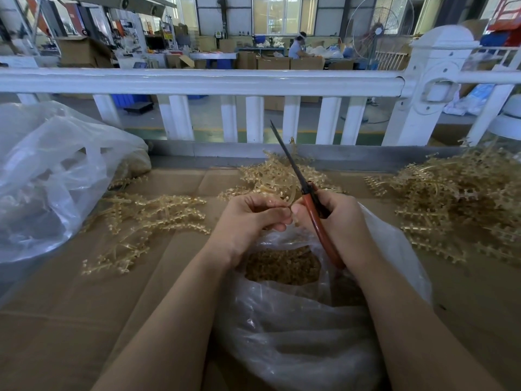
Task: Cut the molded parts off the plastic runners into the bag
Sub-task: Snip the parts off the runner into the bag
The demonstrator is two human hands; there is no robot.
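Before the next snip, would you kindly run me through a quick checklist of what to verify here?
1. Runner piece held: ok, the left hand pinches it.
2. Scissors in hand: ok, the right hand grips the red handles.
3. Blades on the runner: not ok, they are closed and point up and away.
4. Bag under the hands: ok, its mouth is open below them.
5. Room in the bag: ok, cut parts lie well below its rim.
6. More runners nearby: ok, piles lie on the cardboard.

two bare hands over an open clear plastic bag (296, 328): left hand (248, 221) pinches a tan plastic runner (277, 193), right hand (342, 221) holds orange-handled scissors (306, 198).
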